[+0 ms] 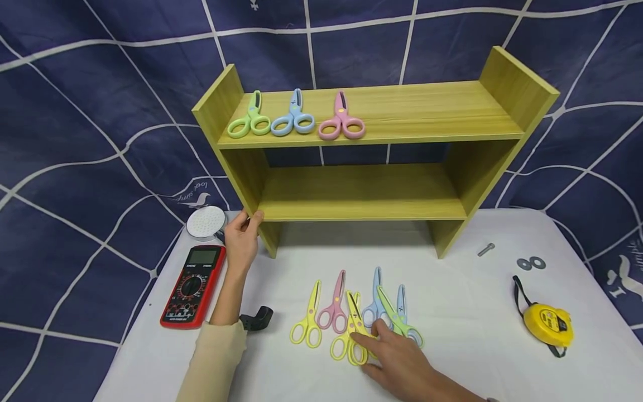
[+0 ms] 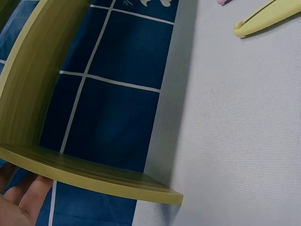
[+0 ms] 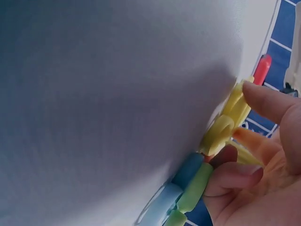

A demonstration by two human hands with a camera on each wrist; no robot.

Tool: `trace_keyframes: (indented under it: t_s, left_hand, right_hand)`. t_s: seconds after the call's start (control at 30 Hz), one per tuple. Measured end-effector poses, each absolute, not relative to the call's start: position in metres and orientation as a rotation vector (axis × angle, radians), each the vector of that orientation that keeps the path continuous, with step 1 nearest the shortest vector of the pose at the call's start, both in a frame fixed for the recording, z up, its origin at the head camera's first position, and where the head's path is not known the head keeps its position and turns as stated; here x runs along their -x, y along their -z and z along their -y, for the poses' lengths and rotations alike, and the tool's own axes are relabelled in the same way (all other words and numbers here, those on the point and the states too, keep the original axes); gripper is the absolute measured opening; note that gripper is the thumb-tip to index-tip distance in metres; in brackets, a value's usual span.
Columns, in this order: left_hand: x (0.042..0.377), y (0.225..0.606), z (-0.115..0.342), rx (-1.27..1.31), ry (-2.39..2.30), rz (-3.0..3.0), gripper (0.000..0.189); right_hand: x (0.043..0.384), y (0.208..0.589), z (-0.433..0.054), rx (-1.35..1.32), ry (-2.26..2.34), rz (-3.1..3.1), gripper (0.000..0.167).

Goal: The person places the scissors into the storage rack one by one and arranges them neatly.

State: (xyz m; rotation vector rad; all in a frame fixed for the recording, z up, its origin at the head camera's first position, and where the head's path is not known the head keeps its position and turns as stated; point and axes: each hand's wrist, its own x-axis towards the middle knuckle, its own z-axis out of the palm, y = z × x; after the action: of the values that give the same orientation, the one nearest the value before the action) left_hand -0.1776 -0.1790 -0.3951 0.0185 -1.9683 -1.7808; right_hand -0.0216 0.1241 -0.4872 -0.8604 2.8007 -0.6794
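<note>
My left hand [image 1: 242,241] holds the left side panel of the wooden shelf [image 1: 361,192] near its lower board, thumb at the front edge. In the left wrist view its fingers [image 2: 35,200] lie against the panel's outer face. On the white table my right hand [image 1: 402,357] pinches yellow scissors [image 1: 355,321] at the handles, among overlapping yellow pairs. The right wrist view shows thumb and finger on the yellow handles [image 3: 218,134], the other fingers curled beside green scissors [image 3: 195,188]. Pink scissors [image 1: 337,301], other yellow scissors [image 1: 312,312] and blue scissors [image 1: 377,296] lie around it.
Green [image 1: 251,117], blue [image 1: 295,114] and pink scissors [image 1: 341,118] lie in a row on the top board. Left: a red multimeter [image 1: 193,287], a shower head [image 1: 206,222], a black curved piece [image 1: 257,318]. Right: a bolt [image 1: 486,249], washers [image 1: 524,264], a tape measure [image 1: 547,324].
</note>
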Motion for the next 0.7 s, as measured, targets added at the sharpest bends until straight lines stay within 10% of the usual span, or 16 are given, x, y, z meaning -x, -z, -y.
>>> trace_keyframes:
  t_s: [0.7]
  left_hand:
    - [0.198, 0.424, 0.189, -0.029, 1.759, 1.916, 0.029]
  right_hand:
    - [0.041, 0.425, -0.133, 1.243, 1.021, -2.995, 0.048]
